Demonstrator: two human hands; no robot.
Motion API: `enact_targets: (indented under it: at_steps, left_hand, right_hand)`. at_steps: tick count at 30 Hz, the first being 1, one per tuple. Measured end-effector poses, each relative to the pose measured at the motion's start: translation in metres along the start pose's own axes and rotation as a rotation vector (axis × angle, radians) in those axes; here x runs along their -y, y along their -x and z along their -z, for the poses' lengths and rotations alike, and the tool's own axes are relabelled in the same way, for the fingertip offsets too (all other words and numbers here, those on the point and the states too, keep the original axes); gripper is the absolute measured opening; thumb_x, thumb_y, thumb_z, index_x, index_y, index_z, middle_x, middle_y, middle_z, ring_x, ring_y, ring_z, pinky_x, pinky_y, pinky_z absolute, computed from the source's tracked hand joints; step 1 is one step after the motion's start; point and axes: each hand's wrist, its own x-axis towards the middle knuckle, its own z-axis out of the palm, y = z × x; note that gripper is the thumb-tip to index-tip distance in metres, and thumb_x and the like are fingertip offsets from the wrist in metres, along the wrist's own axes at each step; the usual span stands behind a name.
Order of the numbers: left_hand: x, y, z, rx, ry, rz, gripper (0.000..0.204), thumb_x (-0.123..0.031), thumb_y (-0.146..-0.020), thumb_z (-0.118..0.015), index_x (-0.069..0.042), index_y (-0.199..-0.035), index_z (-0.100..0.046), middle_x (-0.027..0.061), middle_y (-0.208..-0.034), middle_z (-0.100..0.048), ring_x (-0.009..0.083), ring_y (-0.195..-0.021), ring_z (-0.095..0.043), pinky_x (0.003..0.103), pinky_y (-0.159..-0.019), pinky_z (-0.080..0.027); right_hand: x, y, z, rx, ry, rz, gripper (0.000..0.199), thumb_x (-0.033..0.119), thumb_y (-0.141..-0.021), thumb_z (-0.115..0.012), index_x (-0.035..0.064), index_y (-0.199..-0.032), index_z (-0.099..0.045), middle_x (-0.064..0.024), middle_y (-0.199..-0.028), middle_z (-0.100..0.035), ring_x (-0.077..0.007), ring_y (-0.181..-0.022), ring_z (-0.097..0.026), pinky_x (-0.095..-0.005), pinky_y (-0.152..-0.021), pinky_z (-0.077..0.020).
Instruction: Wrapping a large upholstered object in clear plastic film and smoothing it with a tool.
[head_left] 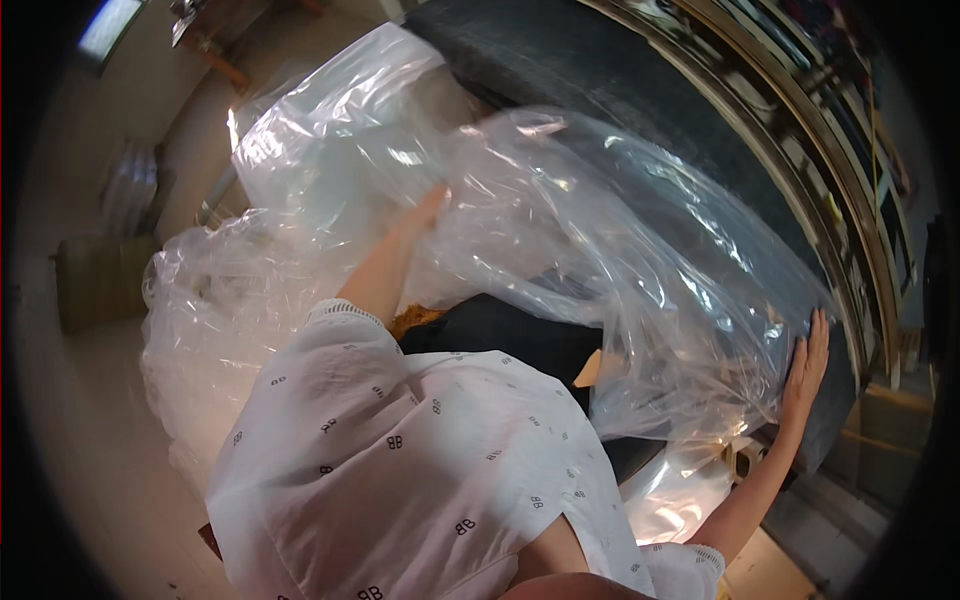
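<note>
Sheeting this thin, in the head view, is probably best handled with light, even pressure, 1 hand steadying it while the other eases the folds outward; tugging at a single point could crease or tear it. The right hand lies against it with fingers straight and close together, near the right end of the dark worktop. The left hand reaches into the folds toward the worktop's left end — blurred, so I cannot tell whether it grips. The sheeting is clear and glossy, bright streaks running along its wrinkles; it lies loosely over the worktop and seems to spill past the left end — bunched, cloudier there.
</note>
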Motion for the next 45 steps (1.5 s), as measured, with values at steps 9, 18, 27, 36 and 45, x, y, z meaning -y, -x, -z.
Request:
enact_targets:
  at_steps: [9, 18, 27, 36, 45]
  left_hand:
    - [-0.108, 0.027, -0.037, 0.789, 0.053, 0.039, 0.045, -0.039, -0.085, -0.046, -0.004, -0.113, -0.055, 0.0132, -0.108, -0.058, 0.0239, -0.101, -0.053, 0.035, -0.087, -0.041]
    - [-0.083, -0.192, 0.031, -0.462, -0.119, 0.181, 0.04, -0.042, -0.083, -0.049, -0.004, -0.094, -0.059, 0.0118, -0.089, -0.061, 0.0285, -0.087, -0.058, 0.04, -0.074, -0.041]
    - [-0.04, -0.18, 0.054, -0.296, -0.626, 0.227, 0.038, -0.04, -0.081, -0.056, -0.006, -0.1, -0.057, 0.013, -0.105, -0.057, 0.0321, -0.099, -0.054, 0.045, -0.083, -0.04]
    - [0.041, -0.13, 0.145, -0.461, 0.744, 0.298, 0.012, -0.011, -0.084, -0.044, -0.004, -0.088, -0.054, 0.0112, -0.091, -0.06, 0.0242, -0.085, -0.059, 0.038, -0.068, -0.048]
    - [-0.057, -0.081, 0.213, -0.619, 1.345, 0.3, 0.022, -0.019, -0.089, -0.043, -0.015, -0.067, -0.039, -0.0036, -0.053, -0.034, 0.007, -0.042, -0.03, 0.022, -0.036, -0.021]
  right_hand:
    - [0.004, -0.003, 0.008, 0.042, -0.025, -0.03, 0.045, 0.022, -0.094, -0.03, 0.005, -0.135, -0.033, -0.011, -0.141, -0.031, -0.0258, -0.132, -0.024, -0.0367, -0.107, -0.017]
    - [0.014, -0.007, 0.004, 0.051, -0.047, -0.079, 0.045, 0.022, -0.093, -0.03, 0.0045, -0.135, -0.034, -0.0144, -0.141, -0.03, -0.0284, -0.132, -0.023, -0.0384, -0.106, -0.0165]
    - [0.01, -0.005, 0.004, 0.062, -0.036, -0.118, 0.047, 0.026, -0.094, -0.03, 0.0034, -0.135, -0.033, -0.0147, -0.141, -0.029, -0.0299, -0.132, -0.023, -0.0391, -0.106, -0.0166]
    - [0.009, -0.006, 0.002, 0.039, -0.064, -0.111, 0.046, 0.026, -0.094, -0.031, 0.0028, -0.134, -0.033, -0.0147, -0.14, -0.03, -0.0298, -0.131, -0.025, -0.038, -0.106, -0.0179]
    - [0.053, -0.06, 0.042, -0.285, -0.336, -0.121, 0.039, 0.027, -0.097, -0.032, 0.0016, -0.123, -0.046, -0.0121, -0.123, -0.048, -0.0247, -0.116, -0.044, -0.0351, -0.099, -0.032]
